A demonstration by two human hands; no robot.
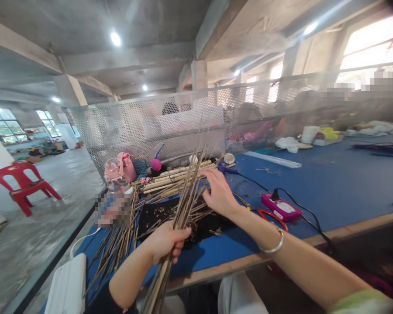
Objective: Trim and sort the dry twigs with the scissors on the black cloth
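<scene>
A bundle of thin brown sticks (186, 203) stands slanted over the table's front edge, its lower end hanging past it. My left hand (170, 242) is wrapped round the bundle's lower part. Beside the upper part is my right hand (218, 192), with fingers bent toward the sticks; whether they grip any is unclear. Under the bundle lies a black cloth (162, 209) with small broken bits on it. More loose thin sticks (118, 244) are spread at the left, and thicker pale sticks (165, 181) lie behind.
On the blue table (330, 179), a magenta power box (280, 207) with black cables sits right of my right arm. A blue-handled tool (227, 169) lies behind. Pink bottle (127, 168) and white power strip (67, 285) are left. A perforated metal screen (150, 126) borders the back.
</scene>
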